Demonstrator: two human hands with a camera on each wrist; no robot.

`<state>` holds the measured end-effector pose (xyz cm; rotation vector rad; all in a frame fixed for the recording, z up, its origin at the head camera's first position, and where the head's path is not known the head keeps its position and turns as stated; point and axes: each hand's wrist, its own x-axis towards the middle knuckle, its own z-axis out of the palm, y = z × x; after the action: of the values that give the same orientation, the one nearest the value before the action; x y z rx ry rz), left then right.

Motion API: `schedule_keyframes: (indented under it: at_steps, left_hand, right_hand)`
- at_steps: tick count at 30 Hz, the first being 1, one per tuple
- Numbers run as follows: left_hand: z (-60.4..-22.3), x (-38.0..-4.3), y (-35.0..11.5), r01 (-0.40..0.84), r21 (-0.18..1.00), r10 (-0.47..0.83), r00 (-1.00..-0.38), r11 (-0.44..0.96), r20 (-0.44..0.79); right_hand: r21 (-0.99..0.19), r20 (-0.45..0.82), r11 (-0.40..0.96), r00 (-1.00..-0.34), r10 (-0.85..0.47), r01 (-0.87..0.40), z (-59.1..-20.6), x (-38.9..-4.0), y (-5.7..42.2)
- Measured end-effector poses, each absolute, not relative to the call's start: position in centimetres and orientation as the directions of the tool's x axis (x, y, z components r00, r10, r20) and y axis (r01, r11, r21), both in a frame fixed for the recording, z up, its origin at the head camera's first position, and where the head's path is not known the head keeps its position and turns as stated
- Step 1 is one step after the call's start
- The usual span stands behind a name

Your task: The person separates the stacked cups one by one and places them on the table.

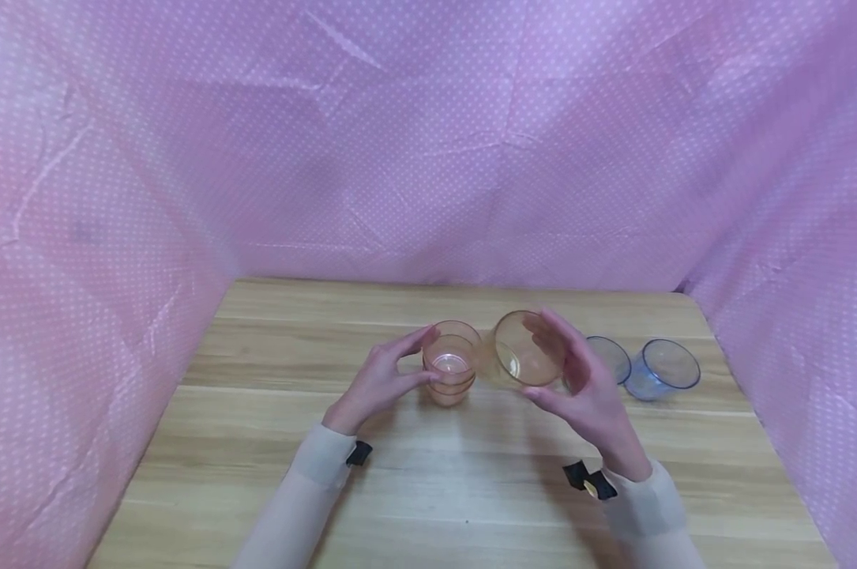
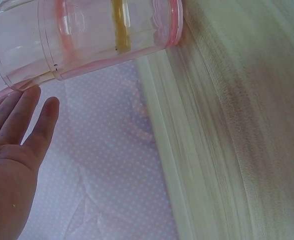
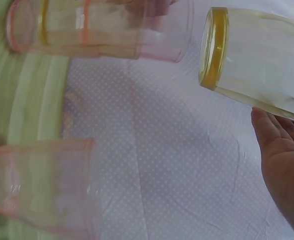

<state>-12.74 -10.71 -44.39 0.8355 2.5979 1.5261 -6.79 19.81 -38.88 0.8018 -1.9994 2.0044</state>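
One yellow-tinted tumbler point(image 1: 515, 348), gripped aloft by the right hand point(image 1: 590, 393), hangs beside the tumbler stack point(image 1: 452, 370) the left hand point(image 1: 377, 381) grasps.

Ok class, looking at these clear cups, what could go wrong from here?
1. The yellow cup is held above the table by the right grip, so it might slip and drop.
2. It is close to the stacked cups, so a sideways bump could tilt them, even with the left grip around them.
3. In the head view, the right grip overlaps the nearest blue-rimmed cup; swinging outward might knock it.
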Motion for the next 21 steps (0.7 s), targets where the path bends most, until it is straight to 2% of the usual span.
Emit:
schedule_keyframes:
  at_steps: [6, 13, 21]
  left_hand:
    - [-44.6, -12.8, -10.7, 0.422, 0.822, 0.441, -0.865, 0.382, 0.239]
    - [-44.6, -12.7, -10.6, 0.434, 0.814, 0.437, -0.863, 0.386, 0.253]
    - [-44.4, -12.6, -10.5, 0.428, 0.814, 0.437, -0.866, 0.393, 0.244]
  right_hand:
    - [-0.87, 0.48, -0.004, -0.845, -0.235, -0.493, -39.6, -6.1, 21.0]
    - [-0.843, 0.522, 0.002, -0.818, -0.241, -0.538, -41.1, -5.6, 22.0]
    - [-0.852, 0.47, 0.142, -0.856, -0.215, -0.504, -42.4, -4.9, 23.2]
